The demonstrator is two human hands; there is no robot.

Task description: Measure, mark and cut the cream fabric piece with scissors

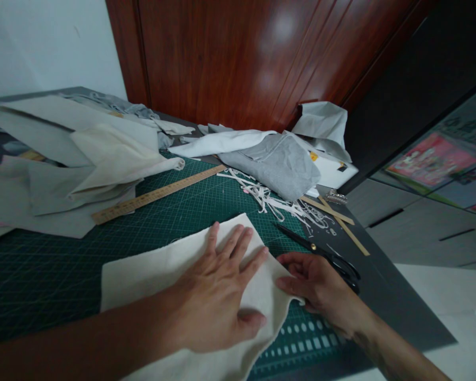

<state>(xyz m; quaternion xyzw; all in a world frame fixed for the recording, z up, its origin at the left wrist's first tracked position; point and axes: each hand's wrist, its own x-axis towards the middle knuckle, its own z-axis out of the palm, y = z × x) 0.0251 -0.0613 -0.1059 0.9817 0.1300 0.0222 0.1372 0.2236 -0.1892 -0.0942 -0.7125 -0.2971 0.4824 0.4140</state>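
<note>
Cream cloth [154, 270] lies in the lower middle of the frame, flat on the green cutting mat [43, 275] that covers the tabletop [384, 301]. The left hand [218, 301] is open, with fingers spread, and it presses flat on the right part of the cloth. The right hand [321, 291] is at the right edge of the same cloth; its fingers are curled and its fingertips touch or pinch the edge, but the exact grip cannot be told.

Black scissors [321, 254] lie just beside the right hand, toward the right of the frame, on the dark tabletop. A long wooden ruler [158, 194] lies across the mat above the cloth, in the middle left. At the left of the frame there are folded pale fabric pieces [83, 159]. In the upper middle a grey garment [277, 164] rests, and white cloth strips [269, 201] are scattered below it. Two thin wooden sticks [337, 219] cross each other near the right edge of the mat.
</note>
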